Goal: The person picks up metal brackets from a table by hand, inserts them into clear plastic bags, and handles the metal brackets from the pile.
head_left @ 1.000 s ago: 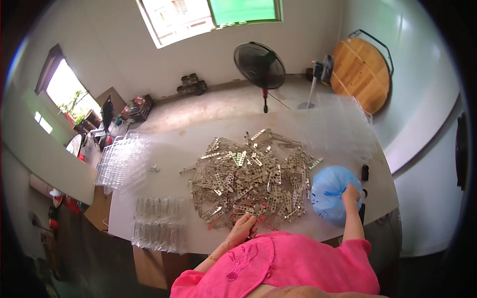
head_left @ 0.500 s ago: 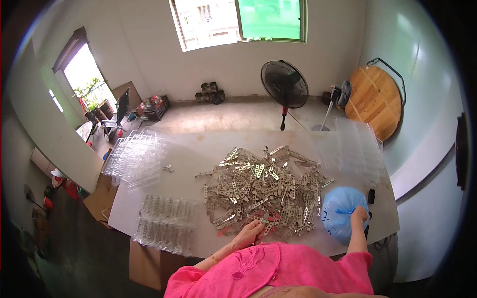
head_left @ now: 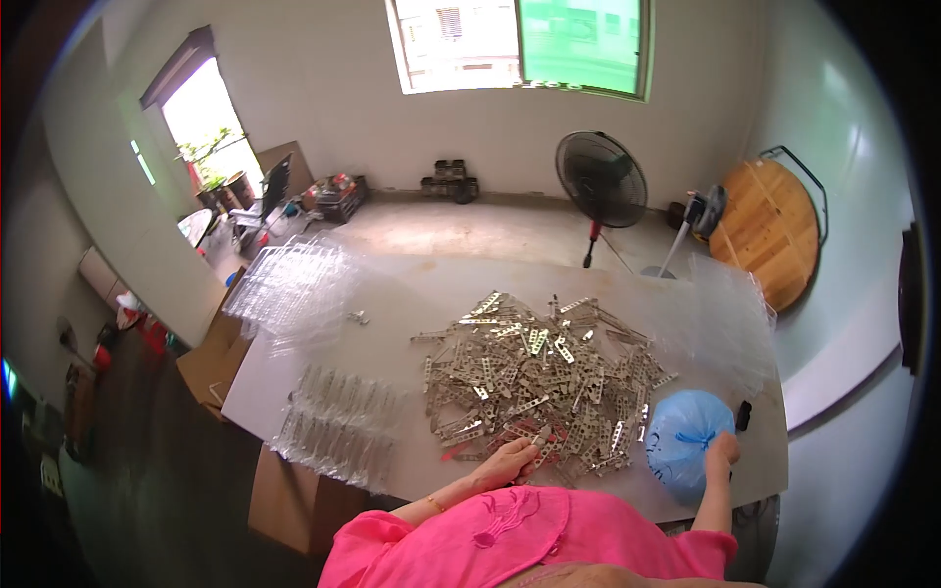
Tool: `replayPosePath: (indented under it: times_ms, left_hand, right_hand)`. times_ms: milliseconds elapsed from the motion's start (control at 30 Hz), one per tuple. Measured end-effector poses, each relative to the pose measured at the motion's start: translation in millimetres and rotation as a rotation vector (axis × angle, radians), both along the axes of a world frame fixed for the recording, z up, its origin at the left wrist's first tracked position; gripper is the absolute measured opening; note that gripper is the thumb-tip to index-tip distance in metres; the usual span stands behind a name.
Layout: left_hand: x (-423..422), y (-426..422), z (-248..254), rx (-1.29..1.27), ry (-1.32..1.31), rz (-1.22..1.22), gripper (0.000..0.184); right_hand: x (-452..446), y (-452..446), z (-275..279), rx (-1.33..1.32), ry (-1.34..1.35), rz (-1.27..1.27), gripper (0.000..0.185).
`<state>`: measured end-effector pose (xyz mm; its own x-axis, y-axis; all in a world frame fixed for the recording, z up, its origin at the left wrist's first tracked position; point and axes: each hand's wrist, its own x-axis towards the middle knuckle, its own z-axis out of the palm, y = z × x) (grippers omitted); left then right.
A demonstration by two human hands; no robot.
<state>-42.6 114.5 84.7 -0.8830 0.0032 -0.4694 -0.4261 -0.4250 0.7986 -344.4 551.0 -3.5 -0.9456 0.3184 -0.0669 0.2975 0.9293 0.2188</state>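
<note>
A heap of perforated metal strips point(head_left: 534, 367) is spread over the middle of the table. At the heap's near edge my left hand point(head_left: 512, 461) is closed, its fingertips pinching what looks like one of the strips point(head_left: 543, 435); part of the grip is hidden. Some red shows among the pieces close by. To the right, my right hand point(head_left: 723, 451) is closed on the gathered side of a blue plastic bag point(head_left: 678, 461), which is round, full and tied at the top. What the bag contains cannot be made out.
Clear packets point(head_left: 338, 431) lie in rows on the left of the grey table point(head_left: 407, 284). Clear plastic sheets are stacked at the back left point(head_left: 294, 289) and back right point(head_left: 720, 318). A small black object point(head_left: 744, 416) sits beyond the bag. A fan point(head_left: 601, 179) stands behind.
The camera view has turned, so the whole scene sits further right and slightly tilted. Both hands stay at about the same places, the left at the heap and the right on the bag.
</note>
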Motion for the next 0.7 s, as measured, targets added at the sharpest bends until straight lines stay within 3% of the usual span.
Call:
replayPosePath:
  times_ms: [133,200,333,533,633,700]
  left_hand:
    - [-2.9,8.7,2.7,-0.01,0.016,-0.021,0.023]
    - [-4.0,13.2,7.8,-0.038,0.024,-0.035,0.025]
    - [-8.4,22.3,-5.9,-0.046,0.068,-0.033,0.021]
    - [-17.0,37.0,-16.4,-0.044,0.032,-0.004,0.024]
    - [-21.5,46.1,-20.8,0.019,0.031,0.021,0.025]
    - [-23.5,49.1,-13.0,-0.034,0.008,-0.005,0.023]
  right_hand:
    - [-6.2,9.7,2.0,0.0,-0.073,0.05,0.014]
    - [-2.2,10.8,1.6,-0.009,0.109,0.133,0.014]
    - [4.1,5.4,12.3,-0.04,0.226,0.168,0.013]
    - [-17.3,25.7,3.8,0.072,-0.189,0.162,0.014]
    - [-21.8,34.7,2.6,0.071,-0.138,0.216,0.017]
    - [-12.9,31.2,7.5,-0.038,0.14,0.368,0.022]
